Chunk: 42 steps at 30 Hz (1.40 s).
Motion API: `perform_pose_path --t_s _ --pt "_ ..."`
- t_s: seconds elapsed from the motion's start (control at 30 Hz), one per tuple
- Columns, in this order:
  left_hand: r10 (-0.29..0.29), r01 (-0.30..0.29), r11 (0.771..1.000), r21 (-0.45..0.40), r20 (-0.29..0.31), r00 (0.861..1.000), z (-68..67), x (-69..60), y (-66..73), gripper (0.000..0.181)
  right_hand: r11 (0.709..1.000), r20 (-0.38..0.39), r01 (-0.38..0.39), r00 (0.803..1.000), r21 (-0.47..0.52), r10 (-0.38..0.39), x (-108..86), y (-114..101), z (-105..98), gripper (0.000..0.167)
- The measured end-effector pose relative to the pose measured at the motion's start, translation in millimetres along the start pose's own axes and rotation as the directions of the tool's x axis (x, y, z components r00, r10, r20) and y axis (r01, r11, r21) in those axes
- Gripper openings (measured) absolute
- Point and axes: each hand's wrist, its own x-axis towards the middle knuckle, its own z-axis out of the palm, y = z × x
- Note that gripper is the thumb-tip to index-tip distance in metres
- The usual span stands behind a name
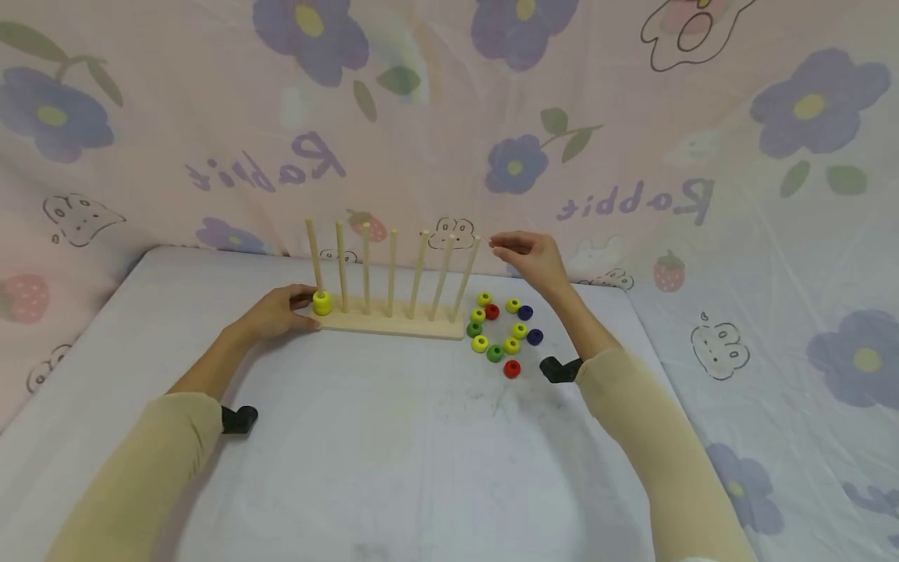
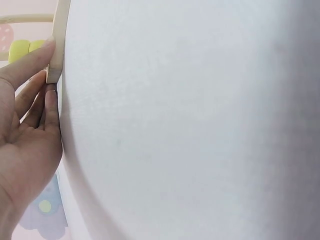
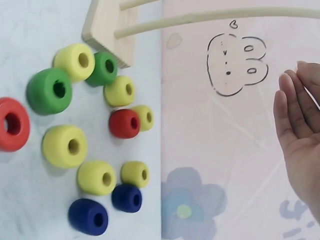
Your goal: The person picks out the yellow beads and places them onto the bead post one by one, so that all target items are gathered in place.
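At peg rack (image 1: 389, 322), left hand (image 1: 277, 314) gripping end; right hand (image 1: 534, 259) relaxed, seemingly empty; likely threading stage, next needing loose bead (image 1: 512, 369).

Mirrored "Rabbit" (image 1: 265, 165), twice, on backdrop cloth (image 1: 421, 156)

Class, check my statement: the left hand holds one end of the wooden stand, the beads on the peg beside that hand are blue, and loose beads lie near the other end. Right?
Not quite: in the head view, the beads on the peg beside the left hand are yellow, not blue. That hand does hold one end of the wooden stand, with loose beads near the other.
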Motion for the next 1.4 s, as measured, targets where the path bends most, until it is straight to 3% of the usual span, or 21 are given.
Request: perform_pose_path --t_s 0.3,0.53,0.8,1.2,1.4 --pt "0.016 -0.016 1.0 -0.004 -0.006 1.0 1.4 2.9 -1.6 0.083 0.999 0.02 -0.01 1.0 -0.036 0.011 -25.9 -6.2 -9.5 0.027" --pt "0.031 -0.031 0.999 -0.004 -0.005 0.999 2.4 3.4 1.3 0.082 0.996 0.013 -0.041 0.999 -0.084 0.042 -29.1 39.8 -16.5 0.029" --pt "0.034 -0.034 0.999 -0.009 -0.007 0.999 0.6 4.5 1.7 0.083 0.991 -0.013 -0.09 0.996 -0.101 0.089 -37.6 73.3 -20.0 0.027" --pt "0.048 -0.048 0.999 -0.01 -0.011 0.999 2.6 0.8 3.4 0.082 0.972 -0.057 -0.192 0.981 -0.137 0.186 -50.2 102.7 -20.4 0.024" --pt "0.03 -0.03 1.0 0.003 -0.012 0.999 1.1 -0.1 -0.1 0.082 0.964 -0.033 -0.243 0.97 -0.11 0.241 -49.7 110.9 -13.6 0.028"
